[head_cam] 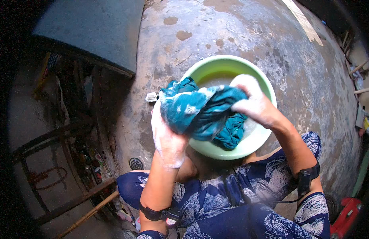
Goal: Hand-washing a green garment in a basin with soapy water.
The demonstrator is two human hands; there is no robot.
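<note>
A wet teal cloth garment (184, 110), streaked with suds, is bunched up between my two hands over a light green plastic basin (229, 154). My left hand (168, 136) grips its left side from below, foam running down to the wrist. Lather covers my right hand (253, 100), which holds the garment's right end; some of its fingers blur. Part of the same teal fabric (233, 131) hangs down into the basin's near side. Cloudy, soapy water (215, 79) shows at the far side of the basin.
A scrub brush (151, 96) lies on the stained concrete floor (178, 53) left of the basin. Nearer me is a black coil (136, 163). A dark table (91, 33) stands at upper left, a wooden pole (88, 213) at lower left. A red object (347, 216) sits at lower right.
</note>
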